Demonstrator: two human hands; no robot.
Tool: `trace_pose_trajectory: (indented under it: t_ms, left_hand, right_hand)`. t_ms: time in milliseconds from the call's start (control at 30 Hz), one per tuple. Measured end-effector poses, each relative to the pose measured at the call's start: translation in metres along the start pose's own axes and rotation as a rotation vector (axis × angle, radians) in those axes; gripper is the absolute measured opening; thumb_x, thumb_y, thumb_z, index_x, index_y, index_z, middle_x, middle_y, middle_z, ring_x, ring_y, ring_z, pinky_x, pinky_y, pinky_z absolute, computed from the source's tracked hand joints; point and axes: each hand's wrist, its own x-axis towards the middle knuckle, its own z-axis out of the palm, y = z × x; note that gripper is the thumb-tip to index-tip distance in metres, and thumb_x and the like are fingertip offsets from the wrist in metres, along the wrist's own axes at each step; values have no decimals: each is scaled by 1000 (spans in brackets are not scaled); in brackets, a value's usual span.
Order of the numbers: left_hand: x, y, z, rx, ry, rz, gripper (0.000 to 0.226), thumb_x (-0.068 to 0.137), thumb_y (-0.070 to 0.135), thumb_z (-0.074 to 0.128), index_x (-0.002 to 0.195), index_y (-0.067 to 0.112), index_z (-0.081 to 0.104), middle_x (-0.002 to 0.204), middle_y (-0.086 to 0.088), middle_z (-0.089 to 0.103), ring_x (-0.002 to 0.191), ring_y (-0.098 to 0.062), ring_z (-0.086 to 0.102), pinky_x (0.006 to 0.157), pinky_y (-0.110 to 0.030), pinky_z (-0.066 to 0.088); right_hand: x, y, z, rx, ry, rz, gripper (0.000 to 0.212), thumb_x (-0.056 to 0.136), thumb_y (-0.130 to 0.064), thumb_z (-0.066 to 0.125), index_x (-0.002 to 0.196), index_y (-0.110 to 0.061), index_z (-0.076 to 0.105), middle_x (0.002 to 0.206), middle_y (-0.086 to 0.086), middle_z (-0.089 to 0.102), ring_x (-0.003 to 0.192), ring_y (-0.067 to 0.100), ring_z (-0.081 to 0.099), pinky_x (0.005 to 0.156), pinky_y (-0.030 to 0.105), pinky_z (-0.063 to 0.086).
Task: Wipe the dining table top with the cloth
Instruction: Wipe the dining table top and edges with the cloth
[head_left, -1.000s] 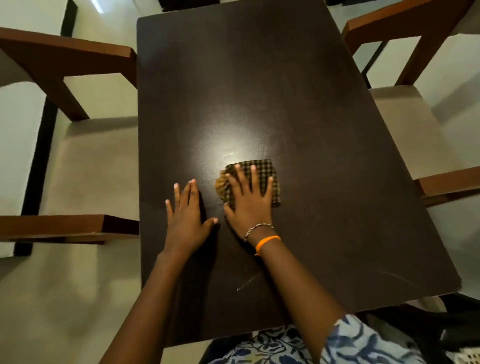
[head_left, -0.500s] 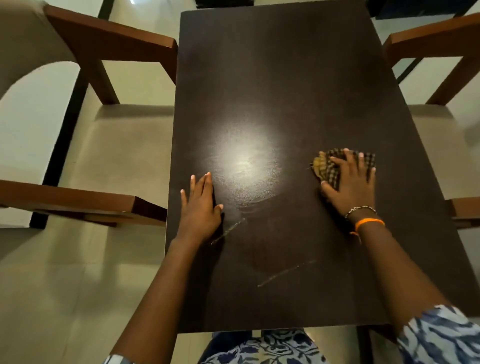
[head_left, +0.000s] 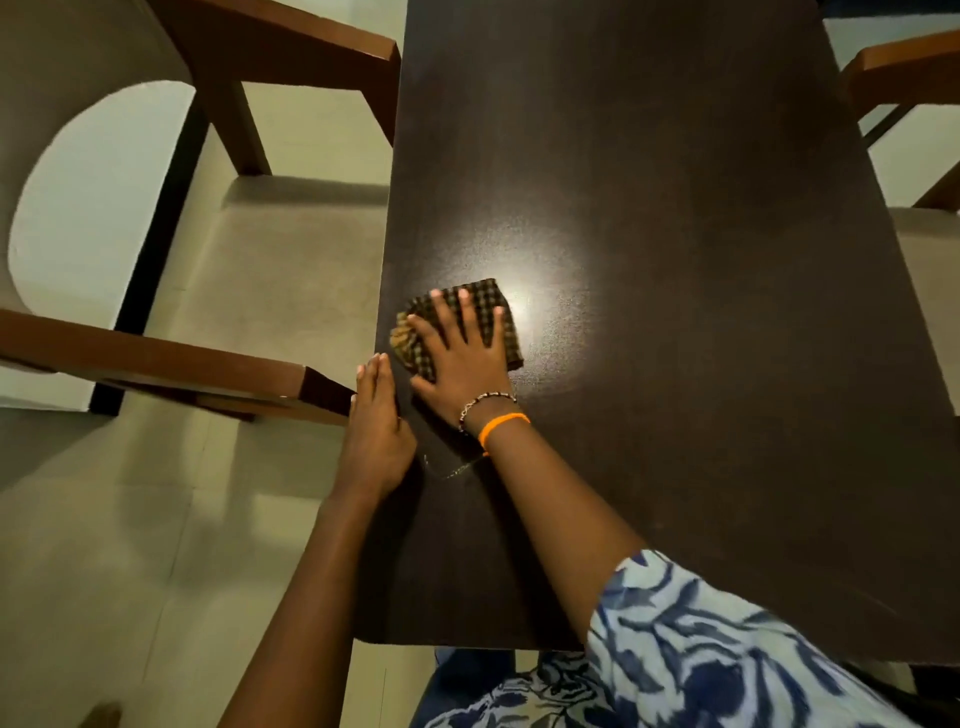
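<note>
A dark brown dining table top (head_left: 675, 260) fills the middle and right of the head view. A folded checked cloth (head_left: 485, 299) lies near the table's left edge. My right hand (head_left: 462, 353) presses flat on the cloth with fingers spread, covering most of it. An orange band and a bead bracelet sit on that wrist. My left hand (head_left: 379, 431) rests palm down at the table's left edge, fingers together, just left of the right hand and holding nothing. A thin wet streak (head_left: 452, 470) shines on the table below my right wrist.
A wooden chair with a pale seat (head_left: 291, 270) stands close against the table's left side; its armrest (head_left: 156, 358) reaches almost to my left hand. Another chair (head_left: 904, 73) stands at the right. Pale tiled floor (head_left: 104, 545) surrounds the table.
My right hand has slid the cloth from the right side of the table across to the left edge, beside my left hand. The camera has swung left.
</note>
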Motion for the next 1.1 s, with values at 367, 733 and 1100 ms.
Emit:
trace_pose_trajectory:
  t_ms: [367, 733, 1100]
  left_hand:
    - [6, -2, -7, -64, -2, 28, 67, 88, -5, 37, 149, 7, 11, 158, -8, 13, 145, -18, 12, 120, -32, 12]
    - [4, -28, -16, -327, 187, -41, 48, 87, -9, 47, 132, 7, 50, 128, -8, 60, 112, -9, 55, 86, -6, 41]
    - [-10, -46, -24, -312, 84, -122, 37, 85, -2, 57, 121, 6, 61, 116, -11, 67, 96, -6, 56, 80, -16, 42]
  right_hand:
    - [-67, 166, -45, -22, 92, 252, 73, 71, -47, 40, 141, -30, 33, 157, -3, 19, 147, 23, 7, 114, 54, 5]
    - [-31, 30, -6, 67, 128, 360, 68, 83, -41, 53, 144, -28, 26, 159, 1, 7, 147, 28, -3, 110, 63, -4]
    - [-24, 3, -2, -100, -39, -182, 67, 84, -48, 45, 146, -36, 21, 159, -8, 8, 147, 21, 1, 116, 53, 4]
